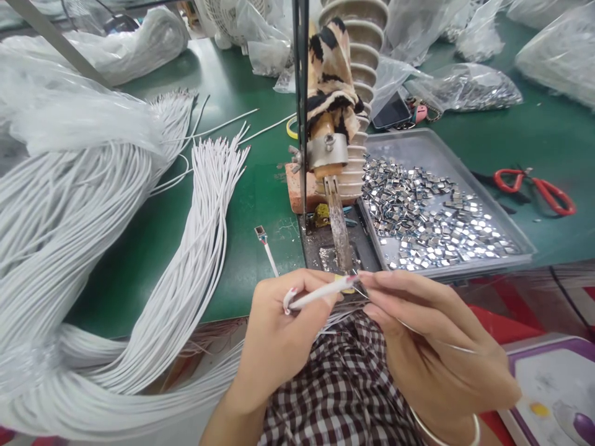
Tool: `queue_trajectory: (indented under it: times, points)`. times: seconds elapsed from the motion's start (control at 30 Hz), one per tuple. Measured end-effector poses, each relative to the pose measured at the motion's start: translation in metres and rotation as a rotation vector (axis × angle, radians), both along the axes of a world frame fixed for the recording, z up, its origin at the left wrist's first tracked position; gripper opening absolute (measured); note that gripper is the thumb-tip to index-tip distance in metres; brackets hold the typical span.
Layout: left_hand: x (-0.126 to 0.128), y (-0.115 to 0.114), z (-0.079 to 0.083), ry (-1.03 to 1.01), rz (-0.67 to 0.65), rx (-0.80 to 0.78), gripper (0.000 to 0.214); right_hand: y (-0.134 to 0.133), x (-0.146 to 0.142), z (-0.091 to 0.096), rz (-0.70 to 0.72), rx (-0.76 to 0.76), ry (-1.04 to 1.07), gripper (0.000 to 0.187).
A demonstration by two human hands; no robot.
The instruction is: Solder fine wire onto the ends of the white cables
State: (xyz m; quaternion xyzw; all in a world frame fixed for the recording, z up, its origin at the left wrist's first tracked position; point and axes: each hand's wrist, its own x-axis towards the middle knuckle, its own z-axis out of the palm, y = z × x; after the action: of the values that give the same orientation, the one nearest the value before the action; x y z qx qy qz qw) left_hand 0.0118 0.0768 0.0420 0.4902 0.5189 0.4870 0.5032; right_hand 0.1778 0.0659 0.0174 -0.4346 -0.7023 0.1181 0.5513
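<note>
My left hand (279, 328) is closed around a white cable (316, 296), pinching it near its end. My right hand (427, 341) pinches at the cable's tip, fingers pressed together; a thin solder wire seems to run from it toward the wrist. Both hands meet just below the tip of a soldering iron (339, 229) fixed on a stand (325, 155). What sits at the cable's tip is too small to make out.
A big bundle of white cables (116, 248) covers the green table's left. One finished cable with a metal plug (263, 238) lies alone. A grey tray (418, 148) holds several metal shells. Red scissors (534, 189) lie right; plastic bags behind.
</note>
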Motion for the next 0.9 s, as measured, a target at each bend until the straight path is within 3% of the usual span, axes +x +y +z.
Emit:
queue_trajectory:
  times: [0.13,0.37,0.67,0.8,0.9]
  points:
    - [0.0,0.006,0.0,-0.07,0.012,-0.087,0.019,0.006,-0.005,0.001,-0.003,0.021,0.035,0.041]
    - [0.002,0.006,-0.001,-0.176,0.028,-0.098,0.02,0.007,-0.005,0.002,0.025,0.03,0.05,0.04]
    - [0.001,-0.007,-0.007,-0.032,-0.013,-0.109,0.017,-0.004,0.003,-0.008,0.029,0.036,0.066,0.04]
    - [0.01,-0.013,-0.01,-0.022,-0.106,-0.075,0.02,-0.013,0.014,-0.01,-0.034,0.01,0.092,0.04]
    - [0.02,-0.015,-0.014,0.035,-0.175,-0.05,0.019,-0.018,0.026,-0.004,0.022,-0.047,0.117,0.035]
